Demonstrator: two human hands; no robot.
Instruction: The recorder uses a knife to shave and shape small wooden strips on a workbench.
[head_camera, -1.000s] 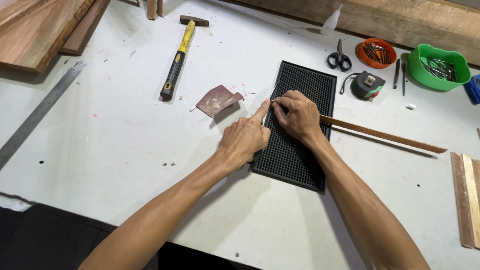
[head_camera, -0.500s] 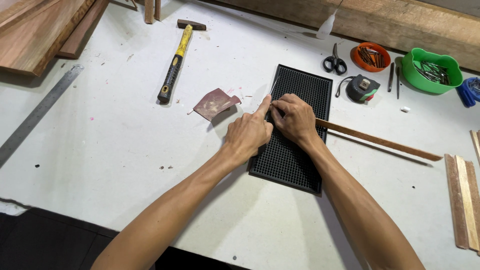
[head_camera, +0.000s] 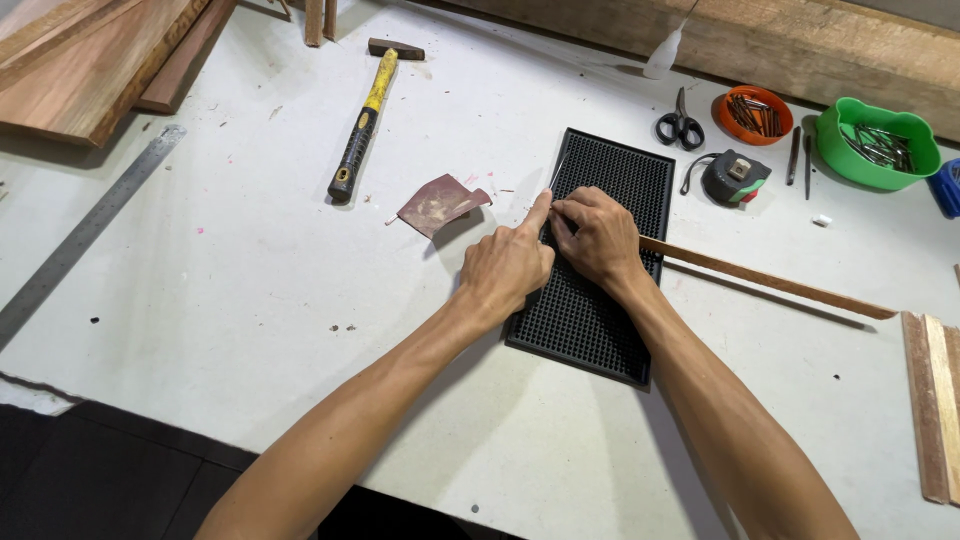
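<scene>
A black studded rubber mat (head_camera: 610, 180) lies on the white table (head_camera: 250, 280). My right hand (head_camera: 598, 235) rests on the mat, closed on the near end of a long thin wooden strip (head_camera: 770, 282) that runs off to the right. My left hand (head_camera: 506, 266) is beside it at the mat's left edge, index finger stretched out and pressing at the strip's tip. What sits under the fingertips is hidden. A torn brown piece of sandpaper (head_camera: 438, 203) lies just left of my left hand.
A yellow-handled hammer (head_camera: 362, 128) and a steel ruler (head_camera: 85, 232) lie to the left, wooden boards (head_camera: 90, 60) at far left. Scissors (head_camera: 680, 124), a tape measure (head_camera: 735, 177), an orange bowl of nails (head_camera: 756, 115) and a green tub (head_camera: 878, 140) stand at back right. Wood strips (head_camera: 930, 400) at the right edge.
The hands stay together at the strip's end on the mat. The view has shifted slightly; my left index finger is a little more stretched out.
</scene>
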